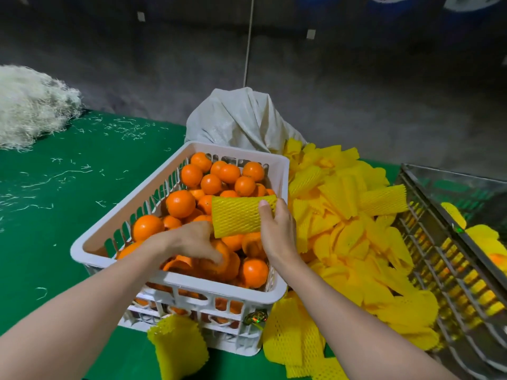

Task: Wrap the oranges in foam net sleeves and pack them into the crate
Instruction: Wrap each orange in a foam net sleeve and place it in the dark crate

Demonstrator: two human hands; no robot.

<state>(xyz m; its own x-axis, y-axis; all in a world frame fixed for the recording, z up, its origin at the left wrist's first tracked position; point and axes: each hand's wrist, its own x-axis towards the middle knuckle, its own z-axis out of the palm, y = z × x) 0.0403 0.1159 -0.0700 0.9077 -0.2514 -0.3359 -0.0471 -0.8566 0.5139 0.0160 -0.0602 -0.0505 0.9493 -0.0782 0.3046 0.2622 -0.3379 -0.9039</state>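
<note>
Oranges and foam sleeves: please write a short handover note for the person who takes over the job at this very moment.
Left hand: in the white crate, fingers curled over an orange; blurred, grip unsure.
Right hand: pinches one yellow foam sleeve above the crate.
Spare sleeves: piled right of the white crate.
Done: some wrapped fruit lies in the metal crate.
To do: the white crate is full of bare oranges to wrap and pack.
</note>
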